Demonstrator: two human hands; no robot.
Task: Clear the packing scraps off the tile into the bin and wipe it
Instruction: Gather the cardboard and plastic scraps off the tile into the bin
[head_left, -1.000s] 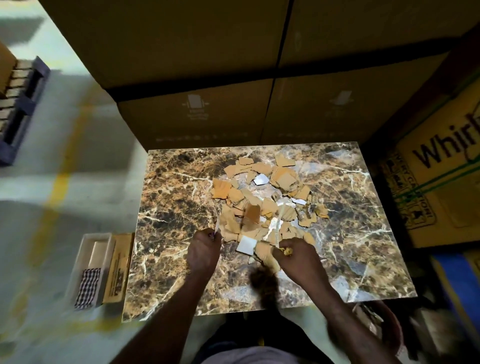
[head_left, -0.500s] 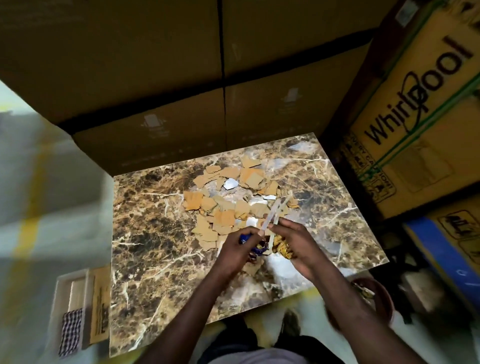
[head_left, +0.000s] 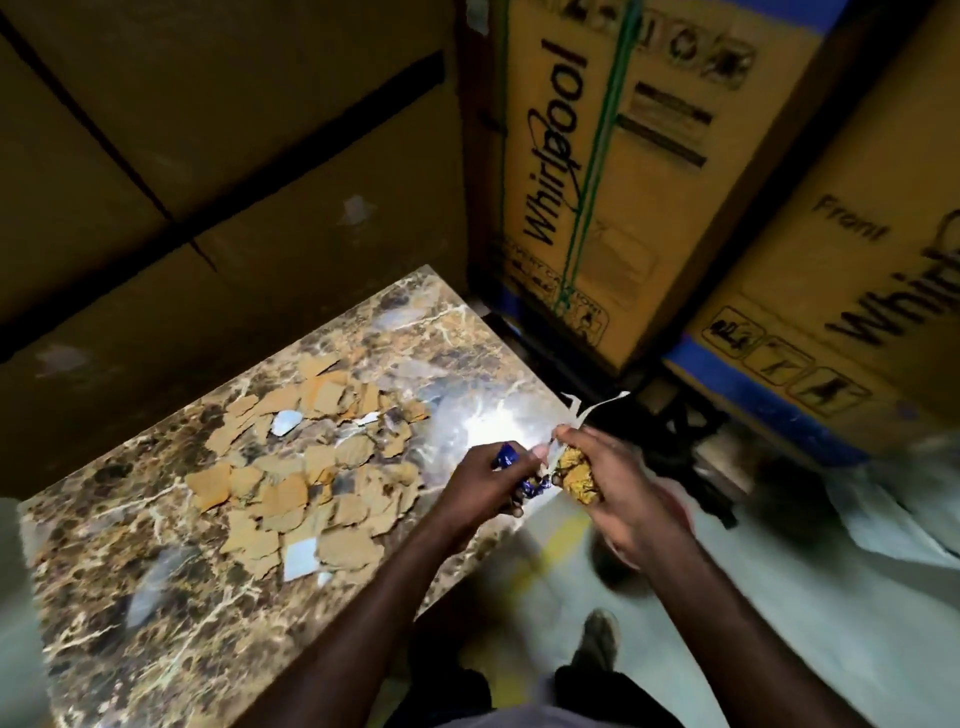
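Observation:
The brown marble-patterned tile (head_left: 119, 535) fills the lower left. A heap of torn cardboard and white paper scraps (head_left: 301, 467) lies across its middle. My left hand (head_left: 483, 486) grips a crumpled blue wrapper (head_left: 506, 457) at the tile's right edge. Just right of it, past the edge, my right hand (head_left: 618, 488) holds a bunch of yellowish scraps (head_left: 574, 475) with thin white strips (head_left: 587, 410) sticking up from it. The two hands nearly touch. No bin shows in this view.
Tall plain cartons (head_left: 218, 171) stand behind the tile. Printed Whirlpool cartons (head_left: 597, 171) rise at the right on a dark base. A white plastic sheet (head_left: 893, 504) lies on the pale floor at right. My shoe (head_left: 597, 642) is below the hands.
The view has swung right, so the tile sits lower left. Both hands came off the heap holding scraps and moved right to the tile's right edge. The small box beside the tile has left view.

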